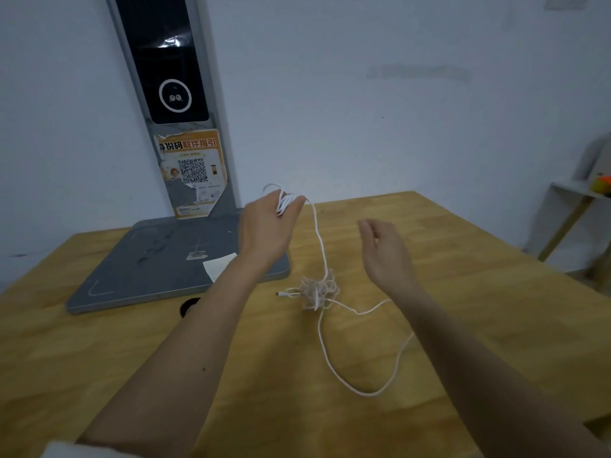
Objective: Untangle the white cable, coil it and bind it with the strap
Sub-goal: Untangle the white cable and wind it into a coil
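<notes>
My left hand (267, 226) is raised above the wooden table (463, 292) and grips several loops of the white cable (318, 233) wound round its fingers. From there one strand runs down to a tangled knot (317, 290) lying on the table. A connector end (278, 294) sticks out left of the knot. A long loose loop of cable (363, 391) trails toward me. My right hand (385, 251) hovers right of the strand, fingers relaxed, holding nothing. No strap can be made out.
A grey flat base (148, 269) with an upright dark-screened panel (172, 61) and an orange QR sticker (191, 170) stands at the back left. A white paper slip (218, 264) lies on the base. A round hole (188, 305) is in the table. A shelf (568, 206) stands far right.
</notes>
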